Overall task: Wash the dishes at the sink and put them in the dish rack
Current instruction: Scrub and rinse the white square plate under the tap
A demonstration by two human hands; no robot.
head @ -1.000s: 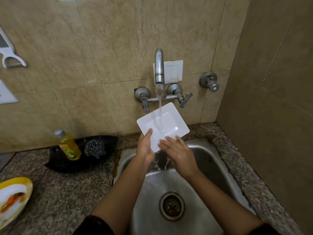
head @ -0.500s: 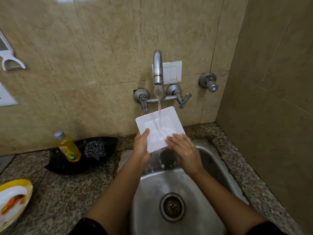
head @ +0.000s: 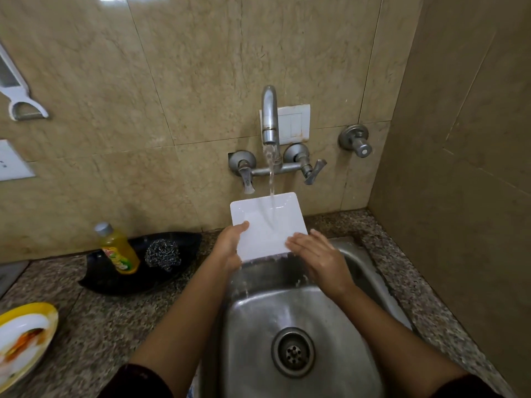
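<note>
A white square plate (head: 267,222) is held tilted over the steel sink (head: 290,320), under running water from the wall tap (head: 269,116). My left hand (head: 230,248) grips the plate's left edge, thumb on its top face. My right hand (head: 319,257) lies with straight fingers flat on the plate's lower right corner. Water runs off the plate's near edge into the basin. No dish rack is in view.
On the granite counter left of the sink a black dish (head: 138,271) holds a yellow soap bottle (head: 116,248) and a steel scrubber (head: 162,254). A yellow-rimmed plate (head: 23,340) sits at the far left edge. A tiled wall stands close on the right.
The plate has turned from a diamond angle to nearly square with the wall. My right hand slid from the plate's near middle to its lower right corner. Left grip unchanged.
</note>
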